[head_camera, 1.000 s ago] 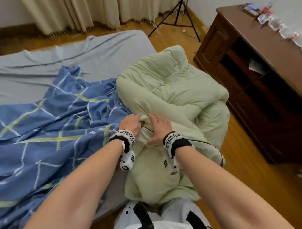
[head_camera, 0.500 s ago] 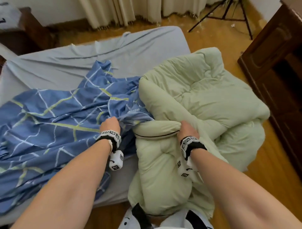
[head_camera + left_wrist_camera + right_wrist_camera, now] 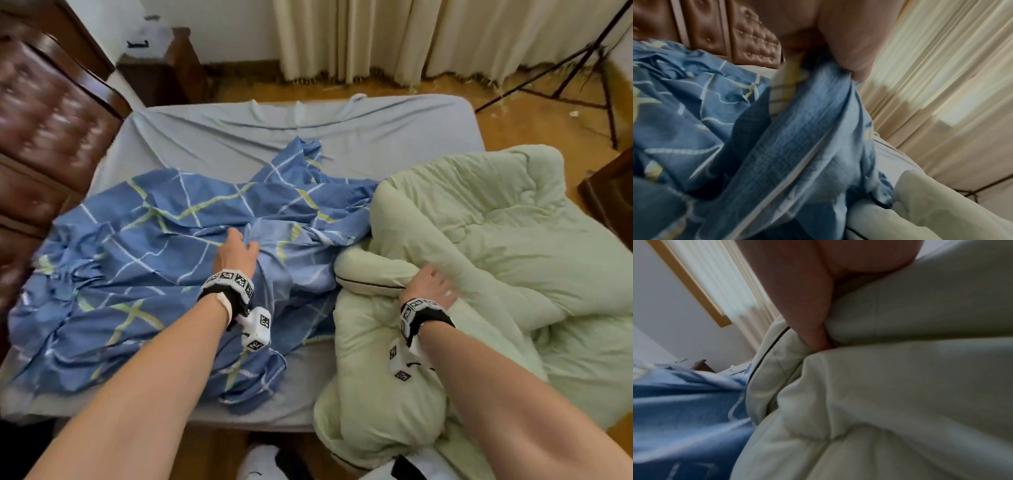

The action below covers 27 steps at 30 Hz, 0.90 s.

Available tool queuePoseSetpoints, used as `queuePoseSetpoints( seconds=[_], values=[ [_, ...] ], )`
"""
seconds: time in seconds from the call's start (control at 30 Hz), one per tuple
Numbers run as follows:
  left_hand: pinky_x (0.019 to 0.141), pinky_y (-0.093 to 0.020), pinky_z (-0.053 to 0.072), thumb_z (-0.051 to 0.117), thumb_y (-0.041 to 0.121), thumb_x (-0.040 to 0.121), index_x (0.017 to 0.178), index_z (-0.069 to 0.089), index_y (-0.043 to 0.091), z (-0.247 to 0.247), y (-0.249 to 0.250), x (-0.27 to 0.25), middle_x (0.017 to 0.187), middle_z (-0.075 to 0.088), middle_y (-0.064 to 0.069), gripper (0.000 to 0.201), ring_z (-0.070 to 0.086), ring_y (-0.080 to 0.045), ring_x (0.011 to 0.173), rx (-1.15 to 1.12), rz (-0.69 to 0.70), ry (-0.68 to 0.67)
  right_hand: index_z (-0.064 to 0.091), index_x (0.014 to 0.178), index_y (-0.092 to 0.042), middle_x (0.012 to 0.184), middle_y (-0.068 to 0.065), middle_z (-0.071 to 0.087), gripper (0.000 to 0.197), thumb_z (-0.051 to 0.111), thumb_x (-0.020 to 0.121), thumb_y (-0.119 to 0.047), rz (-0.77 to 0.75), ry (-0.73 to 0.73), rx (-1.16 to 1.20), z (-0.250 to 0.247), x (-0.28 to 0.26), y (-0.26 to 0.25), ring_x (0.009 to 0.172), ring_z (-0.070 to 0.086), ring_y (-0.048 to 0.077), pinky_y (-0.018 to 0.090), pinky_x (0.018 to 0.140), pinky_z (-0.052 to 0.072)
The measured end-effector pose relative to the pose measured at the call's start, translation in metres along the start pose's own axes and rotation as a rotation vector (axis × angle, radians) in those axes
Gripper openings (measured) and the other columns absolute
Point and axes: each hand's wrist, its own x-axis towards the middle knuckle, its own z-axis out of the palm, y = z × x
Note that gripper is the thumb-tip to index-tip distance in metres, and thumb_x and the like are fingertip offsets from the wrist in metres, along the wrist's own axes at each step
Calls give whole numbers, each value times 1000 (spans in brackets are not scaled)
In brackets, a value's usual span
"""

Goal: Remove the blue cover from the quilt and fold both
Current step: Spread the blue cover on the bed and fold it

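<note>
The blue cover (image 3: 137, 257), checked with white and yellow lines, lies crumpled over the left half of the bed. My left hand (image 3: 236, 251) grips a raised fold of it near the middle. In the left wrist view the thumb and fingers (image 3: 838, 48) pinch the blue cover (image 3: 797, 146). The pale green quilt (image 3: 496, 240) is bunched on the right and hangs over the bed's near edge. My right hand (image 3: 428, 284) holds a dark-piped fold of it. In the right wrist view the thumb (image 3: 803, 308) is tucked into the quilt (image 3: 900, 386).
A grey sheet (image 3: 239, 137) covers the mattress. A brown tufted headboard (image 3: 44, 113) stands at the left, with a nightstand (image 3: 164, 68) behind it. Curtains (image 3: 376, 37) and a tripod (image 3: 582, 68) are at the back. A dark wooden cabinet (image 3: 609, 195) stands at the right.
My left hand let go of the quilt, moved left and took hold of the blue cover. The hands have drawn apart. The head view has swung left.
</note>
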Motion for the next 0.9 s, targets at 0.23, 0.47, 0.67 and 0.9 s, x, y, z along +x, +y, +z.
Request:
queuePoseSetpoints(
  seconds=[0.23, 0.47, 0.67, 0.9],
  values=[
    [82, -33, 53, 69, 51, 74, 102, 69, 36, -49, -105, 25, 81, 68, 8, 33, 63, -13, 80, -244, 350, -546, 32, 143, -22, 148, 8, 34, 82, 72, 73, -35, -230, -50, 79, 37, -135, -127, 137, 35, 30, 50, 112, 26],
    [91, -39, 53, 64, 40, 86, 96, 65, 32, -109, -214, 33, 99, 71, 2, 13, 66, -20, 96, -273, 201, -525, 38, 143, -15, 139, 15, 48, 66, 65, 85, -30, -361, -286, 291, 49, -231, -231, 128, 46, 35, 42, 104, 40],
    [88, -31, 51, 63, 29, 89, 99, 68, 25, -160, -356, 13, 99, 71, 0, 12, 65, -22, 98, -15, -44, -393, 45, 136, -16, 132, 12, 57, 58, 69, 85, -28, -521, -561, 258, 114, -305, -305, 123, 53, 31, 38, 101, 45],
    [98, -34, 46, 66, 24, 84, 114, 65, 25, -162, -490, 17, 119, 68, 0, 30, 61, -21, 112, 204, -106, -519, 54, 131, -17, 130, 10, 60, 56, 74, 82, -36, -515, -828, 62, 208, -383, -344, 117, 58, 29, 33, 95, 47]
  ],
)
